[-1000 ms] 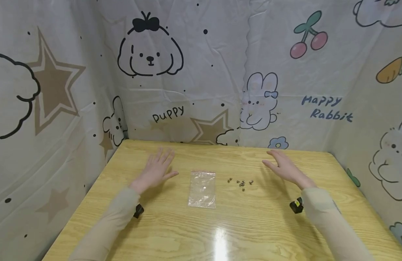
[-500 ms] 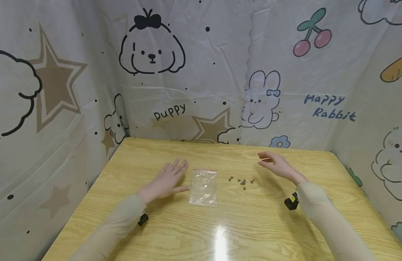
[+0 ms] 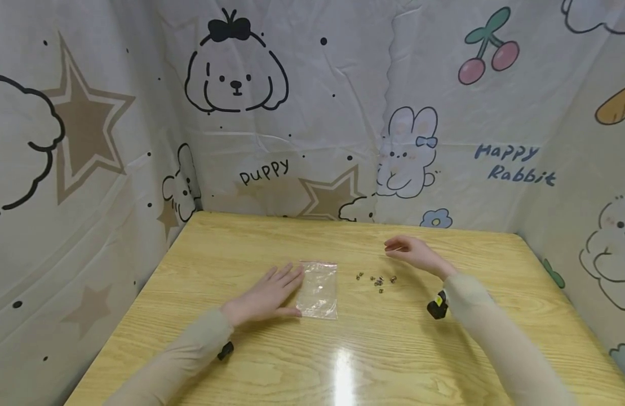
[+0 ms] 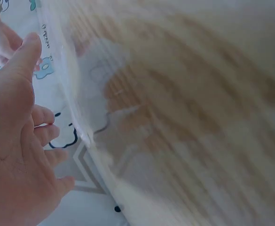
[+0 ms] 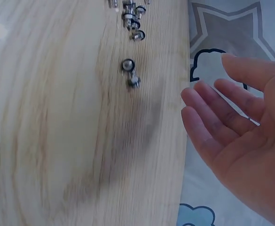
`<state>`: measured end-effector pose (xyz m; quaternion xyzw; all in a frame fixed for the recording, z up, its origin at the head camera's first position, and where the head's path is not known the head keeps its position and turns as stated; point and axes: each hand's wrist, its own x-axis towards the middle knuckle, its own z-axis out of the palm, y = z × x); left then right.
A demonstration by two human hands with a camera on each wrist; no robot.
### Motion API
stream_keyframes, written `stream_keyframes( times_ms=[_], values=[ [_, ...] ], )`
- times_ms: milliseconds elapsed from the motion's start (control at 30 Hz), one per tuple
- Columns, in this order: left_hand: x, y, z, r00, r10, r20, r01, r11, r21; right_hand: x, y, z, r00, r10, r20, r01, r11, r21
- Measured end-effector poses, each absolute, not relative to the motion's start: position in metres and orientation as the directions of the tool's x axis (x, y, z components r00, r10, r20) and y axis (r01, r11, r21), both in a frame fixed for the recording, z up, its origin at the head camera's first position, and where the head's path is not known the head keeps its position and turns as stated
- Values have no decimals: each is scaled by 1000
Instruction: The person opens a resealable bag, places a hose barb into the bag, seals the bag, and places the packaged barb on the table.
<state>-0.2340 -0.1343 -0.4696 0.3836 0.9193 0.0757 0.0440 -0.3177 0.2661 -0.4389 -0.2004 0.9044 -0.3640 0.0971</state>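
A clear zip-lock bag (image 3: 318, 290) lies flat on the wooden table. At its left edge is my left hand (image 3: 266, 294), fingers spread and fairly straight, fingertips overlapping the bag's side in the head view. To the right of the bag several small metal screws (image 3: 380, 282) are scattered; the right wrist view shows some of these screws (image 5: 131, 21) with dark rings. My right hand (image 3: 416, 254) hovers behind and to the right of them, fingers loosely bent, holding nothing. In the right wrist view the palm of that right hand (image 5: 250, 122) faces the camera with bare fingers.
The wooden table (image 3: 271, 366) reaches back to a printed curtain (image 3: 312, 113) that encloses it on the left, rear and right. A small black wrist camera (image 3: 438, 305) hangs under the right sleeve, and another black camera (image 3: 225, 351) under the left.
My left hand has moved right and nearer the front, up to the bag's edge. The right hand has shifted left toward the screws, its fingers bending more. The bag and screws stay in place.
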Motion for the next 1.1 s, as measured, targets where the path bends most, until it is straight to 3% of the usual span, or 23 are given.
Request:
stream_keyframes(
  times_ms=[900, 1100],
  values=[
    [-230, -125, -471, -664, 742, -92, 729, 670, 141, -343, 198, -445, -813, -563, -147, -298, 619, -727],
    [-232, -125, -475, -664, 741, -103, 730, 672, 125, -346, 182, -448, -786, -609, -102, -380, 607, -698]
  ],
)
